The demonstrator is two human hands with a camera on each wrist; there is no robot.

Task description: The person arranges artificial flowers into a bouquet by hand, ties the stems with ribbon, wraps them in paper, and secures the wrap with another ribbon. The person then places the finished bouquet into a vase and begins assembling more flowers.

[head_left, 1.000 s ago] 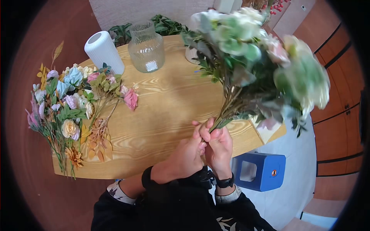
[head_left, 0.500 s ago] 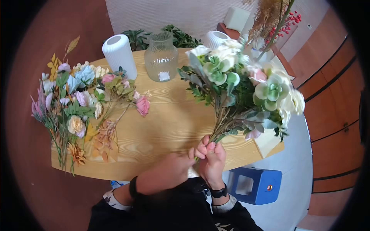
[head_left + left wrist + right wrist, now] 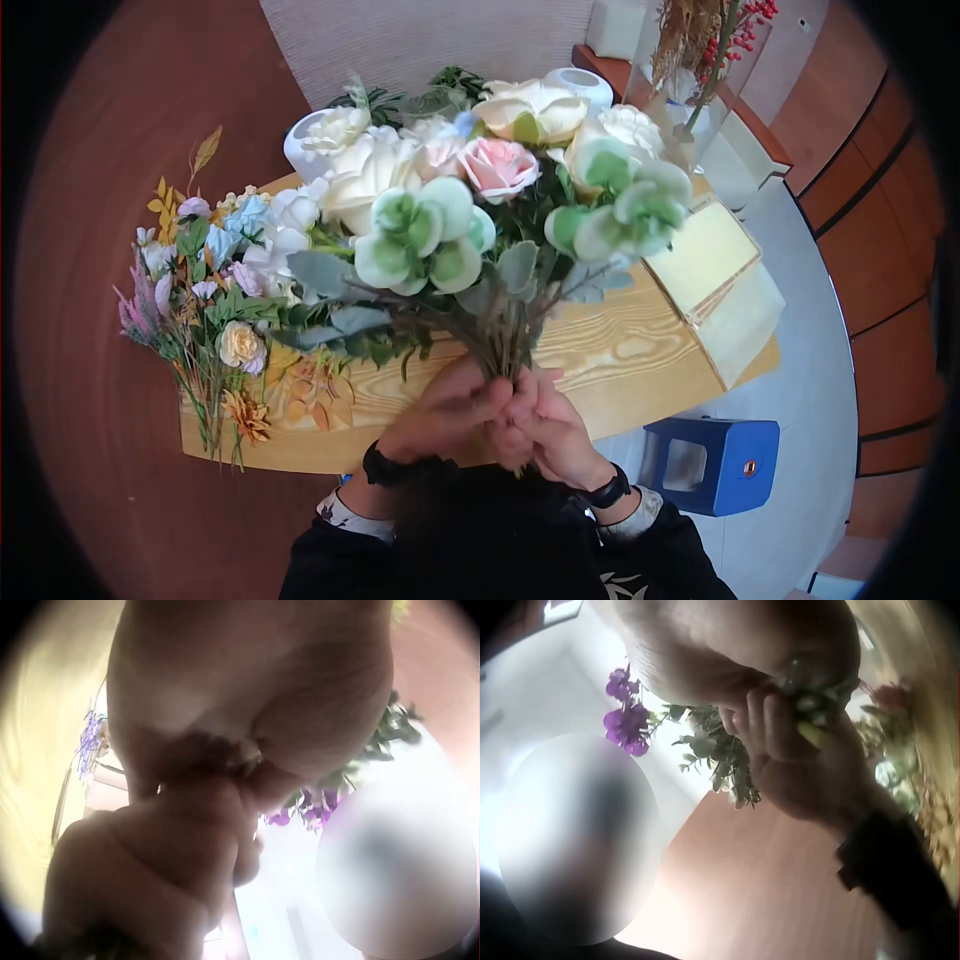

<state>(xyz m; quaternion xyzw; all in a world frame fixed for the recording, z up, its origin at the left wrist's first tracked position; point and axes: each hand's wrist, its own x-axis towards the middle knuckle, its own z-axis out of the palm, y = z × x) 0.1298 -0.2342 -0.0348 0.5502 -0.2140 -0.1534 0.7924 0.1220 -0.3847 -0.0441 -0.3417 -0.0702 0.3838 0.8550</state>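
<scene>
Cream-and-pink rose bouquet [image 3: 490,225] here: left hand [image 3: 445,410] and right hand [image 3: 555,435] both gripping the stems [image 3: 507,345] by the table's [image 3: 620,345] near edge, blooms basically pointing toward the far edge.

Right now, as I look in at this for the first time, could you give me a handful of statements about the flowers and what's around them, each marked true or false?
1. The left hand and right hand both hold the bouquet by its stems. True.
2. Every bloom in the bouquet is white. False: a pink rose shows near its middle.
3. Loose flowers lie at the left side of the table. True.
4. The stool on the floor is red. False: the stool is blue.
5. A white vase is partly hidden behind the bouquet. True.
</scene>
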